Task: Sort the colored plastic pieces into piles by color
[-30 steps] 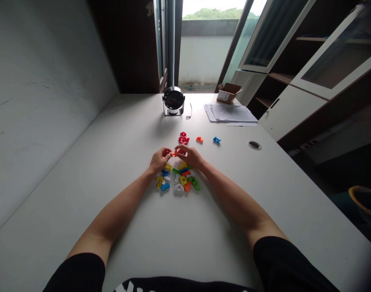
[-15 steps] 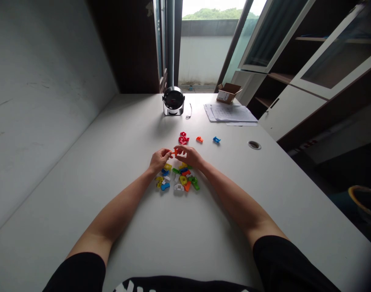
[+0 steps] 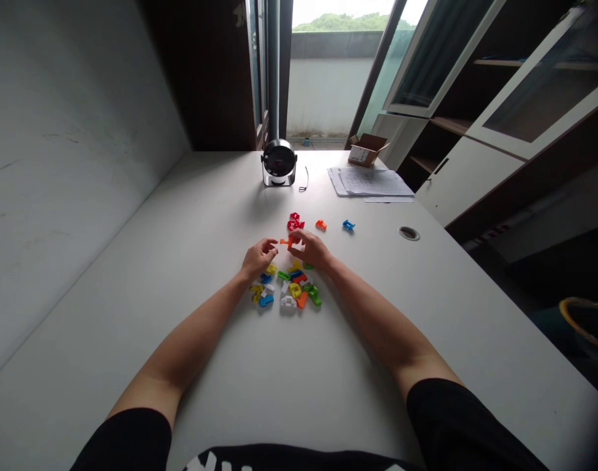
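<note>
Between the fingers of my right hand (image 3: 309,250) is an orange plastic piece (image 3: 286,242), its narrow end pointing left. My left hand (image 3: 260,258) sits just to the left, fingers apart and holding nothing. Below my hands lies a loose cluster of small plastic pieces: a yellow piece (image 3: 295,290), a white piece (image 3: 288,301), a green piece (image 3: 315,296) and a blue piece (image 3: 266,301) are among several. Red pieces (image 3: 295,224) lie grouped just beyond my right hand. Farther right rest a single orange piece (image 3: 321,224) and a single blue piece (image 3: 348,225).
A round black device on a metal stand (image 3: 279,163) stands at the back of the white table (image 3: 220,405), beside a thin cord (image 3: 305,179). Papers (image 3: 372,182) and an open cardboard box (image 3: 366,150) are at the back right. A round cable hole (image 3: 409,233) is near the right edge.
My left hand has let go of the orange piece, and its fingers have spread. My right hand has shifted slightly right with the piece, opening a gap between the hands.
</note>
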Motion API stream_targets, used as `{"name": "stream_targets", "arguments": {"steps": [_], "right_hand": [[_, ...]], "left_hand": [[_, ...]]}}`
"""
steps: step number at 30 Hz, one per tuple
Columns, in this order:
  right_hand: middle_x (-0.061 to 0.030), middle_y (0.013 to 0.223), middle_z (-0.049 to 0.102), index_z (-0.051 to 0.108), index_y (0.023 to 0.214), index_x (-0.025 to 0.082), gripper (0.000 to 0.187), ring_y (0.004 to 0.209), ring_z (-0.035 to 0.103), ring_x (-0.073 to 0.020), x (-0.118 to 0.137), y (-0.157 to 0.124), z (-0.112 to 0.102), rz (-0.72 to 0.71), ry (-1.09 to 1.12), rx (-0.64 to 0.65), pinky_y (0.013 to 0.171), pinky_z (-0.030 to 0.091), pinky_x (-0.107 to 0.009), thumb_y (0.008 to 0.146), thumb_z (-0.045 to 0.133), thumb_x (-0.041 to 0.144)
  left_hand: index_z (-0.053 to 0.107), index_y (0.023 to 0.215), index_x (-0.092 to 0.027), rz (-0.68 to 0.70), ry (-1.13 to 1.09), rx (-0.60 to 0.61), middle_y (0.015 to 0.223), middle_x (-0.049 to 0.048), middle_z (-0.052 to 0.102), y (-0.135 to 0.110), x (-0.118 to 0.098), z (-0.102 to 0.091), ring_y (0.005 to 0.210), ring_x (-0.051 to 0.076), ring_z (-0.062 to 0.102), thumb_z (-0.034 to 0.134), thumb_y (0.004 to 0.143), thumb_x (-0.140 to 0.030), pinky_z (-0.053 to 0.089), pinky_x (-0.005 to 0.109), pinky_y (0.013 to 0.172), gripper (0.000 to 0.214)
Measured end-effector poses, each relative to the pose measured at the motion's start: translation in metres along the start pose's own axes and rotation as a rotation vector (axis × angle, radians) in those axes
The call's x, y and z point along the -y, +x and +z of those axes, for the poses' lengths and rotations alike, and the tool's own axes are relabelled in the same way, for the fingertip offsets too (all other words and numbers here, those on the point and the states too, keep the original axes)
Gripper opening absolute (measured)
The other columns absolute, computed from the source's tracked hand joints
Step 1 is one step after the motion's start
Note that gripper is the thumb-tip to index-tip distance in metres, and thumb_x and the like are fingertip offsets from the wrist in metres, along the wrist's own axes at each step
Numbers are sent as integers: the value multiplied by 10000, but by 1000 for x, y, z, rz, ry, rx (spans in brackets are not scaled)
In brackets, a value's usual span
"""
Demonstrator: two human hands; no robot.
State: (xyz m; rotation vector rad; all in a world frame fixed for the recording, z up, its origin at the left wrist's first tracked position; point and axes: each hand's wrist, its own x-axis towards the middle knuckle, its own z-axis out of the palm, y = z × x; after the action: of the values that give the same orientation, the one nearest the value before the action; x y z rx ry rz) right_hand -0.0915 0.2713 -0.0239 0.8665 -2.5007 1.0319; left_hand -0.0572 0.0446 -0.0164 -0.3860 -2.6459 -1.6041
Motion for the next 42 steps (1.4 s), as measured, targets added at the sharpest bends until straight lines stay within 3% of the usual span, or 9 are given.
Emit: {"name": "stream_targets", "arguments": {"steps": [3, 7, 11, 16, 22, 29, 35, 42], "right_hand": [[-34, 912, 669, 592, 1118, 205, 334, 774, 598, -168, -18, -1, -8, 177, -6, -106, 726, 477, -294, 818, 651, 339], [-35, 849, 656, 577, 1111, 200, 339, 748, 575, -188, -40, -5, -22, 487, -182, -257, 700, 436, -299, 822, 619, 371], [-62, 869, 654, 579, 1105, 185, 346, 816, 571, -225, -56, -11, -33, 639, -338, -272, 784, 424, -340, 813, 609, 368], [-95, 973, 654, 605, 1092, 191, 357, 946, 562, -261, -63, -13, -34, 672, -406, -214, 883, 399, -382, 821, 614, 424], [-130, 1095, 626, 637, 1111, 199, 416, 1067, 512, -299, -66, -15, -29, 698, -497, -181, 929, 367, -411, 885, 548, 536], [-127, 1129, 614, 625, 1159, 214, 387, 1084, 500, -306, -67, -15, -29, 750, -521, -180, 919, 369, -414, 887, 560, 481], [-130, 1115, 616, 571, 1174, 197, 440, 1057, 511, -302, -63, -14, -30, 776, -524, -221, 903, 374, -401, 850, 606, 493], [-90, 1007, 663, 642, 939, 198, 246, 956, 533, -244, -67, -15, -30, 750, -445, -191, 892, 368, -381, 870, 544, 413]], "left_hand": [[667, 1135, -234, 41, 52, 41, 947, 23, 725, -2, -5, -1, 828, 136, 663, 599, 859, -339, 523, 235, 739, 303], [674, 1112, -232, 119, 104, 113, 954, 20, 711, -5, -10, -2, 808, 133, 648, 588, 858, -316, 523, 249, 746, 280], [683, 1095, -239, 213, 200, 174, 998, 21, 698, -6, -12, -1, 841, 149, 632, 603, 835, -285, 512, 299, 836, 275], [700, 1092, -271, 313, 288, 240, 1064, 28, 686, -8, -14, -1, 980, 195, 616, 613, 830, -271, 475, 361, 949, 276], [724, 1089, -298, 451, 236, 342, 1209, 30, 665, -8, -13, -1, 1140, 216, 586, 598, 871, -268, 447, 376, 1044, 253], [743, 1093, -301, 555, 186, 443, 1295, 23, 657, -2, -6, 3, 1259, 218, 550, 556, 916, -260, 404, 394, 1137, 261], [709, 1157, -287, 521, 219, 403, 1269, 38, 665, -5, -9, 2, 1216, 215, 567, 587, 899, -281, 416, 395, 1118, 285], [719, 1074, -266, 458, 246, 323, 1173, 33, 689, -6, -8, 2, 1121, 204, 588, 567, 890, -249, 467, 380, 1049, 238]]}}
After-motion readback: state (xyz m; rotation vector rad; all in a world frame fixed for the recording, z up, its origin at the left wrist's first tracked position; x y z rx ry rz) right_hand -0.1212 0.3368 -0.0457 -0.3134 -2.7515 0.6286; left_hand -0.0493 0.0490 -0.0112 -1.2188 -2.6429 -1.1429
